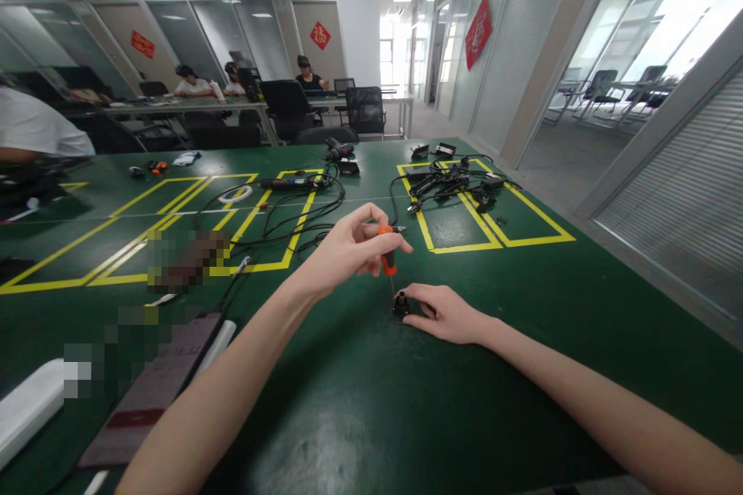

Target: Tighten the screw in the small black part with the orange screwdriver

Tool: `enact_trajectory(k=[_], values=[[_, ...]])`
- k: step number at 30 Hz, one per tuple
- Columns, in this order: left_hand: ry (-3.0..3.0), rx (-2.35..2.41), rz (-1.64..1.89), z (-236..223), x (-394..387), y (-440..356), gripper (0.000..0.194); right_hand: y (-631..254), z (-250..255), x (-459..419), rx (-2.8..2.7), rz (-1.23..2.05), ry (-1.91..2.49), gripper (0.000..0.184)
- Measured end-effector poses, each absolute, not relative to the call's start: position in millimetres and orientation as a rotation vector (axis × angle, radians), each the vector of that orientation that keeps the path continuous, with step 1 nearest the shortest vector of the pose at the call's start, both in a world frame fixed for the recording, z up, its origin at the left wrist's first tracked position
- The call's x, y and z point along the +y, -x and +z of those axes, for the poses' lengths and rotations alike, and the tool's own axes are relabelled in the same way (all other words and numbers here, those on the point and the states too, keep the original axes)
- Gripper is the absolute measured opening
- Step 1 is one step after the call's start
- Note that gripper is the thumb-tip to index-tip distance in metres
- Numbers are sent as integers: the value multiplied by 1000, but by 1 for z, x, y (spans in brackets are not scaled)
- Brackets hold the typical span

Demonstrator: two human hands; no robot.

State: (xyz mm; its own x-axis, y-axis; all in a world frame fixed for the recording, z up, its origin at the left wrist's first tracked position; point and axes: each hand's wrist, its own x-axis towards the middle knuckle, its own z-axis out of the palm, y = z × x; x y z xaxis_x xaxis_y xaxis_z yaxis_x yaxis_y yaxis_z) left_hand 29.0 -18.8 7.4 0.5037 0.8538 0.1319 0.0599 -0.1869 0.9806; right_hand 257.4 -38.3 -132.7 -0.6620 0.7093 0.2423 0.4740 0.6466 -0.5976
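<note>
My left hand is closed around the orange and black handle of a screwdriver, held upright. The thin shaft points down and its tip meets, or comes very close to, a small black part on the green table. That part has a round base and a short stub standing up; its exact kind I cannot make out. My right hand pinches the black part from the right with thumb and forefinger. A small metal-tipped piece shows beside the left fingers; whether they hold it is unclear.
On the green table yellow tape marks out rectangles. A tangle of black cables and parts lies at the back right. A power drill, a white ring and a dark flat device lie farther left. Several people sit beyond.
</note>
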Motion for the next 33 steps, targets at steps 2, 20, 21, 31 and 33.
enact_trajectory(k=[2, 20, 21, 31, 33], values=[[-1567, 794, 838, 4, -17, -29, 33, -257, -132, -38, -2407, 682, 930, 36], [-1358, 702, 742, 6, -14, -21, 37, -257, -132, -38, -2416, 658, 936, 35], [-1368, 709, 737, 7, -15, -21, 36, -257, -131, -38, -2416, 657, 937, 35], [-1286, 627, 648, 9, -10, -18, 31, -256, -131, -39, -2422, 655, 935, 34], [-1297, 655, 676, 9, -11, -17, 32, -256, -131, -40, -2429, 627, 932, 35]])
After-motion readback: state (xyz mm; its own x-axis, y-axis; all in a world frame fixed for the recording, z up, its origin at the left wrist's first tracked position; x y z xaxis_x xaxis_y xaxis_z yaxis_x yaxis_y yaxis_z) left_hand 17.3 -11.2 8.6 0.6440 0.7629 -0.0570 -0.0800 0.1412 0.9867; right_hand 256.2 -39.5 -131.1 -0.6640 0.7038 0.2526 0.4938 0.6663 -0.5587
